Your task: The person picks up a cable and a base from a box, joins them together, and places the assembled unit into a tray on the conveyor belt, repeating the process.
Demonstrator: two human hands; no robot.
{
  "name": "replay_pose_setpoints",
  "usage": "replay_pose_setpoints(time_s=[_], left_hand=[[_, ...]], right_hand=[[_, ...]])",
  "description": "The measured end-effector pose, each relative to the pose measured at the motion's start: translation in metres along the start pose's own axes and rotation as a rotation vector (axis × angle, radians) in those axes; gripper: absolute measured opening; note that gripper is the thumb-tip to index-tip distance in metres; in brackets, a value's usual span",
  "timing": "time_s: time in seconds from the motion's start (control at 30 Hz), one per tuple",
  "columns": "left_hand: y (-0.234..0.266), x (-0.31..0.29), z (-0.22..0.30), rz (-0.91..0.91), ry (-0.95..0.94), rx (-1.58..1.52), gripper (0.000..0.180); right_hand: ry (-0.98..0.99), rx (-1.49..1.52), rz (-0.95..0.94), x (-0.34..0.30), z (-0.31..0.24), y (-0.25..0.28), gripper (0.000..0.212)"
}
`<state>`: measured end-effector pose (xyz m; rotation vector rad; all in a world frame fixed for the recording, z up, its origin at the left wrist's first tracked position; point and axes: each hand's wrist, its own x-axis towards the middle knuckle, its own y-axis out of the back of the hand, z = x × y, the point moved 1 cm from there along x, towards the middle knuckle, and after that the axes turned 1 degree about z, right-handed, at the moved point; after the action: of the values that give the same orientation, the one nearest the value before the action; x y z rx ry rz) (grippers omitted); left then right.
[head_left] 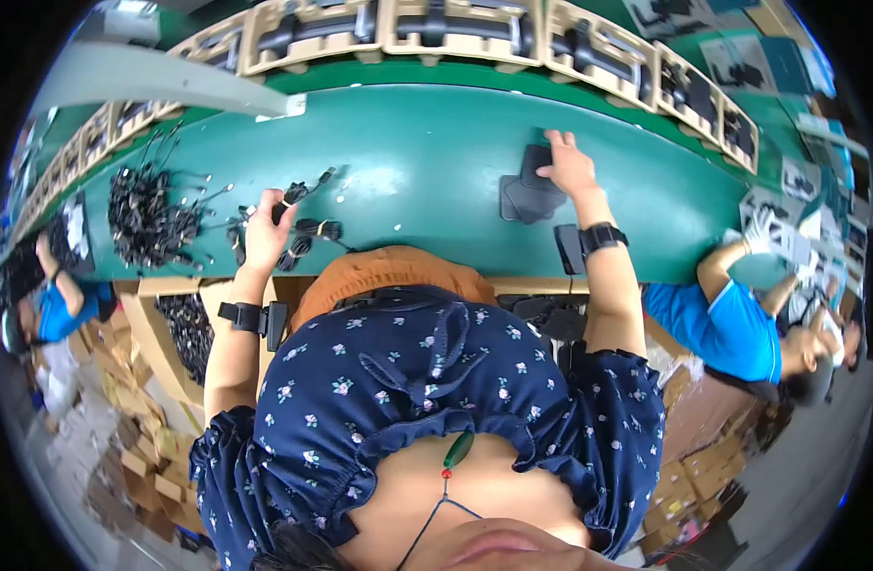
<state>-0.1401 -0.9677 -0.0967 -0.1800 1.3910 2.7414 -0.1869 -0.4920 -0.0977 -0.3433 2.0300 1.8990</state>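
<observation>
My left hand (263,233) is closed on a bundled black cable (286,207), whose plug end points up and to the right. Other coiled black cables (317,229) lie on the green table right beside it. My right hand (572,167) has its thumb and fingers around the edge of a thin black rectangular pad (535,160). Underneath that pad, several similar dark flat pads (532,203) overlap in a loose pile. Another dark flat piece (569,249) lies near my right wrist.
A large heap of black cables (151,214) covers the table's left part. Beige trays (463,36) holding black parts line the far side. A pale metal arm (170,84) juts over the far left. Co-workers in blue sit at both sides; an open carton (156,343) stands below the near edge.
</observation>
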Motion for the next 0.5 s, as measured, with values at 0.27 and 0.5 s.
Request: replay_pose_setpoints(time_s=[0.27, 0.5], left_hand=[[-0.033, -0.044, -0.039, -0.469, -0.112, 0.081, 0.026], [-0.044, -0.015, -0.031, -0.062, -0.008, -0.037, 0.028]], right_hand=[[0.053, 0.097, 0.079, -0.008, 0.009, 0.004, 0.046], [-0.059, 0.574, 0.537, -0.005, 0.036, 0.05, 0.037]])
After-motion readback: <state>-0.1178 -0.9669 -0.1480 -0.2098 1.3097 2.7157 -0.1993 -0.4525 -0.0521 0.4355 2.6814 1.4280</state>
